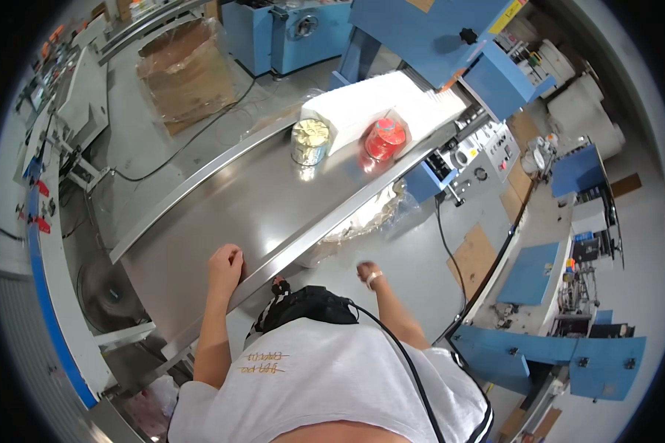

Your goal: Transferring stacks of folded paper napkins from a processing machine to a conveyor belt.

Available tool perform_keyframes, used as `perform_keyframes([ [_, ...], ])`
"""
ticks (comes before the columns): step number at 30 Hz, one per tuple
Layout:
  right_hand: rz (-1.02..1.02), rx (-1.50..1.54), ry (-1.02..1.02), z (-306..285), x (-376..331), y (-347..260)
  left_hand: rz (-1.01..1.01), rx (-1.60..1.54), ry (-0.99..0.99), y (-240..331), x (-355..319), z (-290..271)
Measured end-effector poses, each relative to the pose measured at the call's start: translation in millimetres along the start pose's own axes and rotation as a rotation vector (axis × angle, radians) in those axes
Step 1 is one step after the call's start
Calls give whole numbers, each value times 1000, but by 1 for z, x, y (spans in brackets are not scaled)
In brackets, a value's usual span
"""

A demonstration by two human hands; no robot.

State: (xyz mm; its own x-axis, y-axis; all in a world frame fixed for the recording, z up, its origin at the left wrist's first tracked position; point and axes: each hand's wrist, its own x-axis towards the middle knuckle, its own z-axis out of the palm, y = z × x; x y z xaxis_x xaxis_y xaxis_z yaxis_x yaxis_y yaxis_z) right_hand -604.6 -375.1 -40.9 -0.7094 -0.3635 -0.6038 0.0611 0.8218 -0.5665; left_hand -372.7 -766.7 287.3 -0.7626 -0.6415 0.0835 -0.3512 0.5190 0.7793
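Observation:
My left hand (227,266) rests with curled fingers on the steel table (222,221), close to its near raised rim; nothing shows in it. Off the table, on my right side, my right hand (366,272) hangs loosely closed, with a pale band at the wrist and nothing visible in the fingers. At the far end of the tabletop stand a can with a gold top (310,139) and a can with a red top (386,138). Both are out of reach of my hands where they are now. White block-like packing (377,103) lies right behind the cans.
Blue machines (310,37) stand beyond the table and to the right. A round container covered in crinkled film (373,218) is below the table's right side. Cables cross the floor, by cardboard sheets (471,258). A dark fan (111,295) is at lower left.

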Motion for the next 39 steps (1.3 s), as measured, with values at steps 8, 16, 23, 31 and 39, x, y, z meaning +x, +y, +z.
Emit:
perform_keyframes([
  [8,-110,-143,-186,8,4,-143,-217,-22,50,15,-13,-17],
  [16,-228,-578,-403,-54,-56,-83,0,281,120,20,-10,8],
  [23,-278,-621,-332,-121,-19,-43,-58,26,132,93,40,101],
  [31,231,-129,-137,-135,-16,28,-66,-150,-170,122,125,190],
  [39,14,-364,-126,-98,15,142,-243,-30,-115,126,123,192],
])
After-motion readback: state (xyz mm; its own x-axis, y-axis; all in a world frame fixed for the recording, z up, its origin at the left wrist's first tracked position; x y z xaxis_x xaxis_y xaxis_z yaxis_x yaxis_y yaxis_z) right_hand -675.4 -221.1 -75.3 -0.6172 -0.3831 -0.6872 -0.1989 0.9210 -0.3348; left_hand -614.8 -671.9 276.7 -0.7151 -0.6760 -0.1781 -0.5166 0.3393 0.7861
